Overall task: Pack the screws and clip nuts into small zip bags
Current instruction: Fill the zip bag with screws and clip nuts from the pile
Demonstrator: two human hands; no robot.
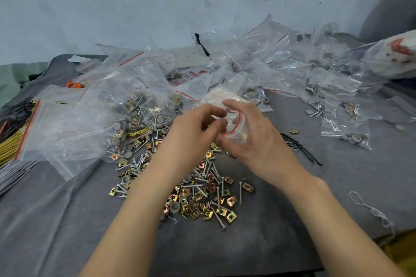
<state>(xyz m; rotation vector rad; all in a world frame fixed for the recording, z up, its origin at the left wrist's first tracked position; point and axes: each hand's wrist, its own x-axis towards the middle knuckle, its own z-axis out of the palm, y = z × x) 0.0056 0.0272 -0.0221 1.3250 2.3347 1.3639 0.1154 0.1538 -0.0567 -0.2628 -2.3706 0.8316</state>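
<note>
A small clear zip bag (234,125) with a red seal line hangs above the table, held between both hands. My right hand (254,139) wraps around its side and bottom; a brass clip nut shows inside near the palm. My left hand (198,128) pinches the bag's mouth with fingertips. Below my wrists lies a loose heap of silver screws (203,179) and brass clip nuts (231,201) on the grey cloth (225,245). My forearms cover part of the heap.
Many clear zip bags (126,87), some filled, pile up at the back and right. A large bag (63,132) lies at left over yellow ties (9,144). Black ties (299,146) sit right of my right hand, white string (373,211) at lower right.
</note>
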